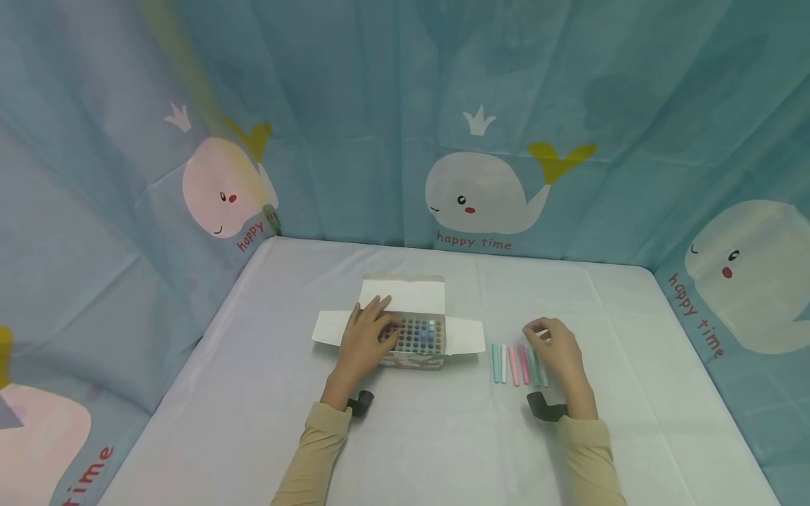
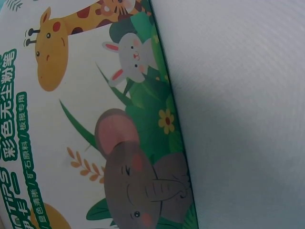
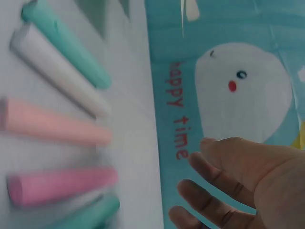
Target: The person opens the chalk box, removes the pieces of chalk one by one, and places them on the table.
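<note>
My left hand rests on the left part of an open chalk box, its fingers spread over the rows of holes and the back flap. Several blue and pale chalk ends show inside. Animal pictures cover the box's printed side in the left wrist view. To the right, my right hand hovers at the end of a row of chalk sticks, fingers loosely bent, nothing seen between them. The row includes a teal stick, a white stick, a light pink stick and a magenta stick.
The box's white flaps spread outward, the right flap reaching toward the chalk row. A white cloth covers the table. Behind it hangs a blue curtain with whale prints. Dark wrist-worn cameras sit at both wrists.
</note>
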### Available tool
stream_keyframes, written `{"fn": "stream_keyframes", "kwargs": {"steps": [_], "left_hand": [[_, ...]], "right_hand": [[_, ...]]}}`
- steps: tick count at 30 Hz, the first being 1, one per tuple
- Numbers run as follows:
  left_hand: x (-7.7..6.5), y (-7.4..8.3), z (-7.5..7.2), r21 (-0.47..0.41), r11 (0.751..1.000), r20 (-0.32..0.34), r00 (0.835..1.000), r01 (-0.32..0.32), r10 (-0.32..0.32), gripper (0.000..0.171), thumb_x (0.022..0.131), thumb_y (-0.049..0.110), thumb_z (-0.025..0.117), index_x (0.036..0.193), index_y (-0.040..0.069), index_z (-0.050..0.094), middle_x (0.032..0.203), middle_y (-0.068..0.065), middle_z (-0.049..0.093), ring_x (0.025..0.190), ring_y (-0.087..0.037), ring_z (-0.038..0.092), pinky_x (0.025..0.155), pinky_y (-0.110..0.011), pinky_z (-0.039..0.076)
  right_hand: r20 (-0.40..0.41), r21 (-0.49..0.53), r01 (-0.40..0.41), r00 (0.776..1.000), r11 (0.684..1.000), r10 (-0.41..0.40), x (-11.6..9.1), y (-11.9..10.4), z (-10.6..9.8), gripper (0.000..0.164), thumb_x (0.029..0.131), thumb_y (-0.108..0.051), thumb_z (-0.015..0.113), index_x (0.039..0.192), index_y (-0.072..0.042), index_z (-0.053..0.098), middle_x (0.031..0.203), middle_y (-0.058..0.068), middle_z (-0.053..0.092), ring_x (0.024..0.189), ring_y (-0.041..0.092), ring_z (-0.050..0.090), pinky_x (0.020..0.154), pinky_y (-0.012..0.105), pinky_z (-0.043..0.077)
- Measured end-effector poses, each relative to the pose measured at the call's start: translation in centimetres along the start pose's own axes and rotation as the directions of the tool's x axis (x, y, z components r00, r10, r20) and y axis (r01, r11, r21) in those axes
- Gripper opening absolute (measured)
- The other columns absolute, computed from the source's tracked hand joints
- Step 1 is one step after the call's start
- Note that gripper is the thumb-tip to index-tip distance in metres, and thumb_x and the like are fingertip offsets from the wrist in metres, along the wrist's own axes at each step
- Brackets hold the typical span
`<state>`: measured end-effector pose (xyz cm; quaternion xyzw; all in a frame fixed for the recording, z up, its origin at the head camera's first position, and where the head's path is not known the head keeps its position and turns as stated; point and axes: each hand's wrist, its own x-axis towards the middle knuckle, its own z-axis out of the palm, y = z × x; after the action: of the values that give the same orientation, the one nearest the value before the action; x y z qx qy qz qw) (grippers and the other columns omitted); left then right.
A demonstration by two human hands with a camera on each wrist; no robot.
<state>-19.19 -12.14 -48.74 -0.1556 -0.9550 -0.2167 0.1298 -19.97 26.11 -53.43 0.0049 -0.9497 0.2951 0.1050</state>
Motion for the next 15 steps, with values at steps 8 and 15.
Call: {"fn": "stream_keyframes", "kwargs": {"steps": [8,15], "left_hand": [[0.0,0.1,-0.1,0.010,1.000,0.008,1.000,0.004,-0.004,0.014,0.081,0.035,0.057,0.093,0.029,0.061,0.139,0.003,0.034,0.132,-0.019,0.021,0.112,-0.039,-0.001],[0.0,0.1,-0.1,0.010,1.000,0.002,1.000,0.001,-0.001,0.015,0.081,0.036,0.056,0.094,0.028,0.061,0.139,0.002,0.034,0.132,-0.019,0.021,0.113,-0.039,0.000]], "right_hand": [[0.031,0.133,0.040,0.999,0.990,-0.045,-1.0,-8.1,-1.8,0.023,0.085,-0.034,0.054,0.093,-0.013,0.061,0.100,0.005,0.056,0.092,0.026,0.052,0.065,0.039,0.049],[0.030,0.153,0.091,0.995,0.984,-0.096,-0.9,-11.2,-0.7,0.018,0.085,-0.030,0.055,0.095,-0.016,0.060,0.101,0.000,0.055,0.095,0.022,0.050,0.074,0.037,0.048]]}}
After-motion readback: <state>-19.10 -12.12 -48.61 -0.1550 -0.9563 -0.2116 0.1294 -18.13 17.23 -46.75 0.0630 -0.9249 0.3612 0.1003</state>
